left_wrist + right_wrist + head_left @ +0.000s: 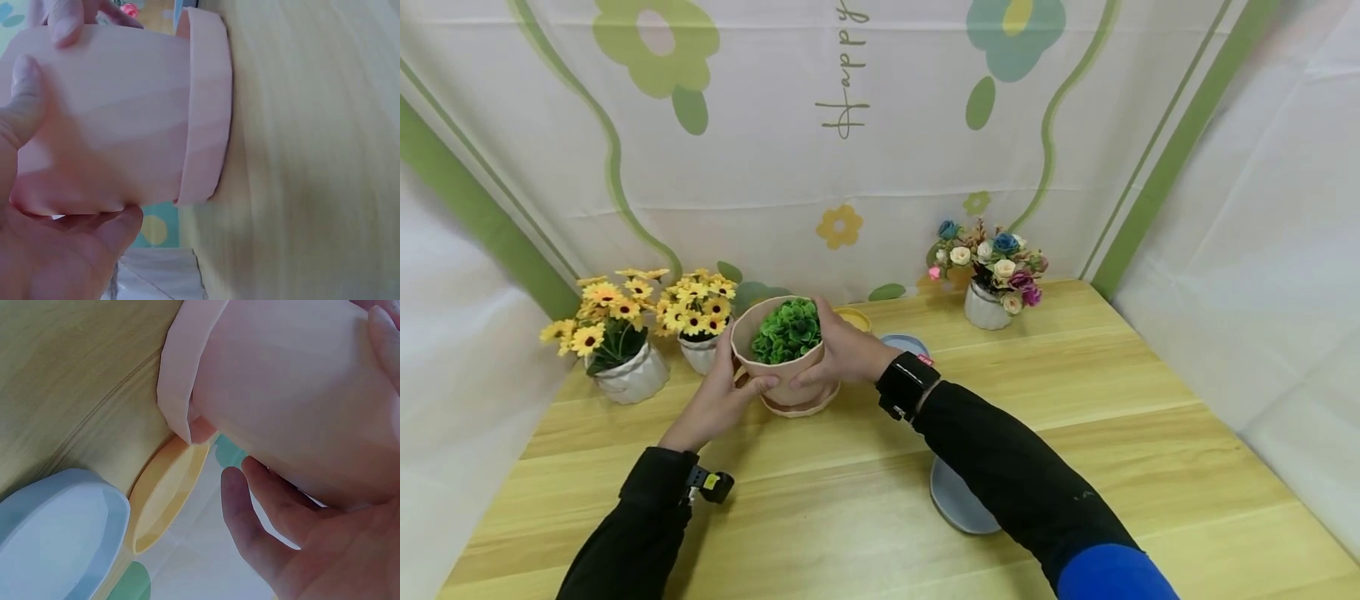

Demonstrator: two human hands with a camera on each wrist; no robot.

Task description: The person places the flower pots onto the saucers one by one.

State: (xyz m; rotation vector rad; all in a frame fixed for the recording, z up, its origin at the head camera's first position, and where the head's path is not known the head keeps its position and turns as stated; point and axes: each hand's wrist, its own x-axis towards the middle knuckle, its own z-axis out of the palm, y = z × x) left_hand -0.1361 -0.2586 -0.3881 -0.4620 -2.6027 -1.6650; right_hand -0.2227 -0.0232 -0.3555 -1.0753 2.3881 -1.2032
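Your left hand point(721, 402) and right hand point(850, 346) grip the pot point(125, 119), apparently seating it in the saucer point(207, 112), so level it.

- The head view is bright and even, with a pale sheen on the light yellow wood-grain tabletop point(842, 525) suggesting light from above.
- A soft-edged shadow lies beside the black fabric left sleeve point(632, 525).
- The plain white fabric side wall point(1247, 250) at right looks pale, with only faint folds.
- Wide-angle stretch shows towards the edges – the long green fabric bands point(1180, 158) splay outward at the corners.
- The left wrist view is softer and hazy: broad shadows dull the smooth pale-pink round pot point(119, 112), and the wood grain smears.
- The right wrist view looks muted – its wood darkens at upper left, while the shallow light-blue saucer point(56, 544) shows pale and low in contrast.
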